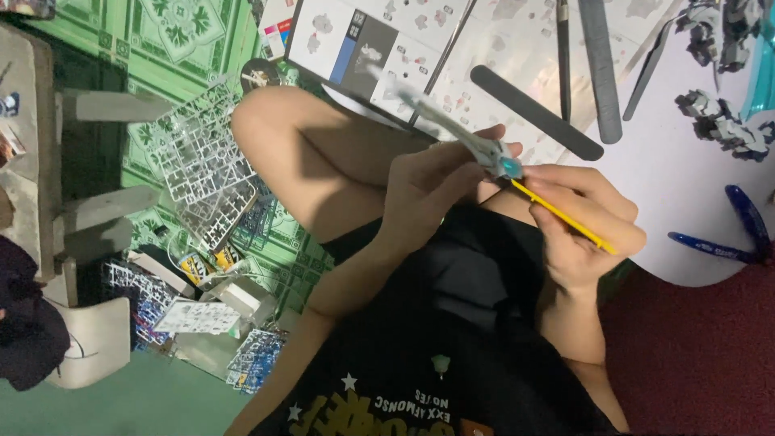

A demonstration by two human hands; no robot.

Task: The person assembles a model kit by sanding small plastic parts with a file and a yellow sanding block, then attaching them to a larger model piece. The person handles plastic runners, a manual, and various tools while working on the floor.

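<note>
The left hand (pixel 428 190) is curled closed around a grey model part (pixel 472 139), a long thin piece that runs up from the fingers toward eleven o'clock, blurred along its far end. A small blue-green cap (pixel 510 167) sits at the near end of the part, just at the thumb tip. The right hand (pixel 581 222) lies at three o'clock from the left, its fingers pinched shut on a thin yellow stick (pixel 563 215). The stick slants from four o'clock up to ten o'clock, and its tip meets the part right beside the cap. Both hands hang over the person's lap, above a black shirt (pixel 452 355) and a raised knee (pixel 278 121) at ten o'clock.

Farther out, at twelve o'clock, a black sanding stick (pixel 537 113) lies on a sheet of printed instructions (pixel 420 32). A second grey file (pixel 601 64) rests at one o'clock on the same sheets. At three o'clock, on the white table (pixel 686 178), lies a pair of blue-handled cutters (pixel 739 234). Some grey model pieces (pixel 726 121) stand at two o'clock, near the table's far edge. At nine o'clock, on the green patterned floor (pixel 186 40), is a heap of clear plastic part frames (pixel 206 173). Lower down, at eight o'clock, lie more frames and a paper sheet (pixel 198 316).
</note>
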